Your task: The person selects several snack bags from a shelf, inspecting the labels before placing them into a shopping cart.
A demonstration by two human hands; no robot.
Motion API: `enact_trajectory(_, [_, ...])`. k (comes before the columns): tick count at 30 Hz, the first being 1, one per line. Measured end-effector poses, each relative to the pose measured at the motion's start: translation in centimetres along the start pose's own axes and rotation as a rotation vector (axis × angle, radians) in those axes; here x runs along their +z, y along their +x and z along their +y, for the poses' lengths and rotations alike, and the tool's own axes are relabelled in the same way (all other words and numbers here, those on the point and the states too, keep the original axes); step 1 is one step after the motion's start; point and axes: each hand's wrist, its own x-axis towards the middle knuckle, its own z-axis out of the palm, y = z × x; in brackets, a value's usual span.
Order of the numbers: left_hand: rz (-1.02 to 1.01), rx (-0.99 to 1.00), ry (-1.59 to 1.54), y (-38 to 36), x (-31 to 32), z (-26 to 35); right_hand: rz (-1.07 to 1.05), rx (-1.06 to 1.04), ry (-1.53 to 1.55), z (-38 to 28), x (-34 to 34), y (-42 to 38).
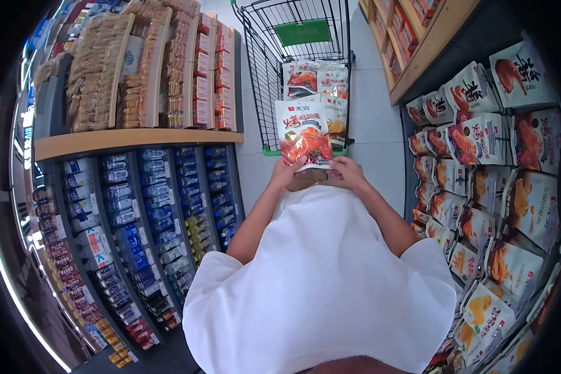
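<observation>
Both hands hold one white snack bag with red lettering and a picture of roasted chicken on its front. My left hand grips its lower left corner, while my right hand pinches the lower right corner. The bag is in front of my body, over the near end of a black wire shopping cart. Behind it, inside the cart, lie several similar bags, one with a golden picture partly covered by the held bag.
On the left, a shelf carries packaged snacks above and rows of drink bottles below. To the right stands a rack of snack bags, with a wooden shelf beyond it. Pale floor tiles run between them.
</observation>
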Motion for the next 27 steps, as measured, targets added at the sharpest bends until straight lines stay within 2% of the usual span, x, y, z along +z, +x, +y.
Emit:
enact_trajectory(4, [0.028,-0.085,0.07,3.8,-3.3,-0.2,0.122,-0.021,-0.001,0.4,-1.9,1.5])
enact_trajectory(8, [0.021,-0.138,0.055,10.3,-5.3,-0.7,0.345,-0.085,0.063,-0.7,-3.9,0.8])
enact_trajectory(9, [-0.055,-0.104,0.024,11.8,-5.7,-0.6,0.414,-0.088,0.086,-0.4,-4.7,1.0])
enact_trajectory(13, [-0.104,-0.274,0.043,19.3,-7.1,-1.4,0.655,-0.05,0.112,3.2,-7.6,0.3])
enact_trajectory(16, [-0.133,-0.394,-0.165,25.4,-7.7,-1.3,0.714,0.119,0.046,10.0,-10.4,-1.6])
enact_trajectory(19, [-0.105,-0.216,0.031,32.3,-8.7,-1.7,0.827,0.386,0.068,15.6,-11.3,-6.6])
enact_trajectory(20, [-0.118,-0.235,0.031,33.1,-8.4,-0.7,0.888,0.462,0.123,17.1,-10.9,-8.2])
enact_trajectory(22, [-0.136,-0.283,0.047,34.0,-8.0,1.8,1.015,0.494,0.244,18.3,-9.0,-11.3])
enact_trajectory(26, [-0.196,-0.366,-0.038,38.6,-6.9,3.3,1.081,0.495,0.293,19.2,-5.0,-14.7])
enact_trajectory(27, [-0.177,-0.332,-0.045,38.7,-6.3,3.9,1.086,0.487,0.284,18.7,-3.6,-15.0])
